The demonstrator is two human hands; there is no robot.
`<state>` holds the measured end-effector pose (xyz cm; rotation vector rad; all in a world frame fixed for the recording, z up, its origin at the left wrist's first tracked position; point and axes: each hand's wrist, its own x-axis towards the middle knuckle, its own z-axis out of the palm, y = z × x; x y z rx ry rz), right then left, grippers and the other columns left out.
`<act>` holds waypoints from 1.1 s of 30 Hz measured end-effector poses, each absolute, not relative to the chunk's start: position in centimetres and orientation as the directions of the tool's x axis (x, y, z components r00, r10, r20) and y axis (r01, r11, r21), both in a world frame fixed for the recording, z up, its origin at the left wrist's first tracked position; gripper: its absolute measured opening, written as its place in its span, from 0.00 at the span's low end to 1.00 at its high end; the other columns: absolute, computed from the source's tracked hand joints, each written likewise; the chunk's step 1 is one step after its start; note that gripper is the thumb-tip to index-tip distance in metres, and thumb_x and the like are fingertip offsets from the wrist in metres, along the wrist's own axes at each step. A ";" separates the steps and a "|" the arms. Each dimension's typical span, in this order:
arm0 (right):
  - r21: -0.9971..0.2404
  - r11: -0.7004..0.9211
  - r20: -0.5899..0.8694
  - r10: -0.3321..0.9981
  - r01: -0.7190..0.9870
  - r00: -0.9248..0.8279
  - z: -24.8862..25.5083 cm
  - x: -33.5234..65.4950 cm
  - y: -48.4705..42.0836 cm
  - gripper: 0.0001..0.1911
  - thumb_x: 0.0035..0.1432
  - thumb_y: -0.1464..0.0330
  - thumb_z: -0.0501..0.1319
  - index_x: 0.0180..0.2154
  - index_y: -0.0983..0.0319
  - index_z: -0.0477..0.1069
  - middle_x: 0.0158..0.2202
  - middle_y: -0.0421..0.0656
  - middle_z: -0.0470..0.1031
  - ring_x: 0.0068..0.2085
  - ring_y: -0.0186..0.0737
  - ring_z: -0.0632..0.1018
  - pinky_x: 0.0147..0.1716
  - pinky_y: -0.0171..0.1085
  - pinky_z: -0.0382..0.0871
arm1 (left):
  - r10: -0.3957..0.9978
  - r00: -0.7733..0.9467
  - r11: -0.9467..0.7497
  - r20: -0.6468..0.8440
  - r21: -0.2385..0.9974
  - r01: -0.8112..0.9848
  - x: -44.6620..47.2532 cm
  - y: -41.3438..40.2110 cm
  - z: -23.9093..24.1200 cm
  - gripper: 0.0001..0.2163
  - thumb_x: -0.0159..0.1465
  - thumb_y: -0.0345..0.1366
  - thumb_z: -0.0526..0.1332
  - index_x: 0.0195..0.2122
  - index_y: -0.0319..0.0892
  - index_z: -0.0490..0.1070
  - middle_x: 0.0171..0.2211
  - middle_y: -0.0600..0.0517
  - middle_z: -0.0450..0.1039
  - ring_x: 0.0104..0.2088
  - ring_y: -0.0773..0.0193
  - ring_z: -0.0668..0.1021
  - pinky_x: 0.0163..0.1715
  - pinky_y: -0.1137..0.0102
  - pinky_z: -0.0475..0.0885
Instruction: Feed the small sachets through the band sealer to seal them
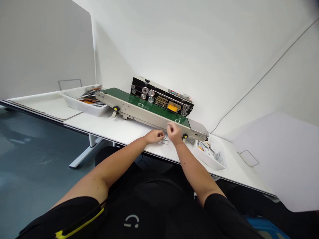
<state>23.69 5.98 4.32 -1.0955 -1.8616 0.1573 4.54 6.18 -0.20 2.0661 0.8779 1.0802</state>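
My left hand (155, 136) is low over the table's front part, its fingers curled and pressed together. Beside its fingertips lie a few small, flat, pale pieces (164, 140), too small to name. Just to the right, my right hand (174, 132) is raised at the front side of a band sealing machine's conveyor (149, 117), its fingers closed too. Whatever either hand may hold is hidden. Behind both hands runs the green belt (159, 109), with the sealing head (163, 98) and its metal rollers above it.
A white bin (86, 107) with orange and dark packets stands at the conveyor's left end. Another white bin (210, 160) with packets and pale pieces is at the right. Yellow-centred knobs (116, 109) stick out from the conveyor's front. White panels flank the white table (119, 131).
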 end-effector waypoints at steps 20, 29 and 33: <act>-0.611 0.611 0.434 0.790 0.503 -0.434 -2.4 25.2 5.8 0.24 0.52 0.78 0.61 0.49 0.58 0.81 0.50 0.45 0.81 0.54 0.49 0.78 0.59 0.48 0.69 | 0.833 0.347 -0.541 0.432 0.767 0.345 3.8 7.0 -0.3 0.11 0.59 0.37 0.61 0.42 0.40 0.75 0.29 0.55 0.73 0.27 0.66 0.71 0.29 0.73 0.66; -0.849 0.448 0.419 0.894 0.279 -0.160 -2.1 25.4 5.7 0.22 0.55 0.65 0.66 0.53 0.57 0.75 0.46 0.43 0.82 0.44 0.43 0.81 0.47 0.42 0.76 | 0.828 0.406 -0.508 0.387 0.824 0.251 3.9 6.8 0.0 0.20 0.60 0.51 0.65 0.43 0.40 0.74 0.36 0.49 0.77 0.32 0.63 0.76 0.34 0.70 0.71; -0.942 0.314 0.290 0.939 0.116 -0.183 -2.2 25.3 5.6 0.24 0.53 0.59 0.68 0.51 0.58 0.74 0.36 0.40 0.82 0.25 0.35 0.76 0.24 0.32 0.70 | 0.856 0.382 -0.451 0.348 0.864 0.225 4.0 6.9 -0.1 0.21 0.61 0.55 0.65 0.36 0.40 0.73 0.29 0.51 0.76 0.30 0.63 0.76 0.33 0.70 0.71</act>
